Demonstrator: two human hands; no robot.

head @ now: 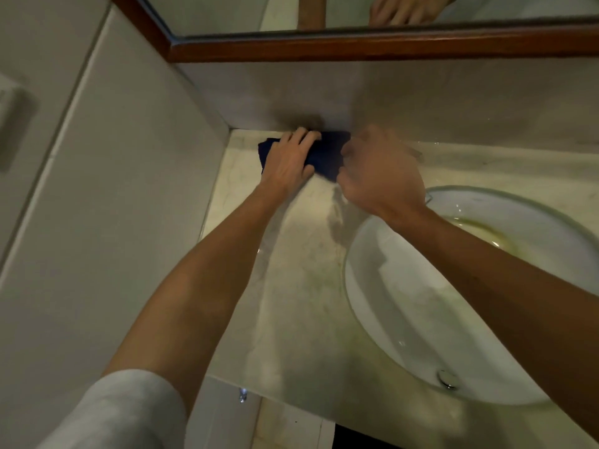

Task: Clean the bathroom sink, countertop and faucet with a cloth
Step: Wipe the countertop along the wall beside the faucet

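Head-worn view, steeply downward, close above the countertop point(291, 286) corner.

Cloth point(324, 155) on countertop point(291, 286) back-left corner, sink point(405, 303) to its right.

This was a bathroom, seen at its vanity corner. A pale, veined marble countertop point(291, 286) carried a round white basin point(421, 319) set into it, with a metal drain fitting point(448, 379) at the bowl's near side and water glinting inside. A mirror in a dark wooden frame point(356, 48) ran along the wall above a stone backsplash point(421, 98). Large plain tiles point(97, 189) covered the side wall to the left, meeting the counter at the corner
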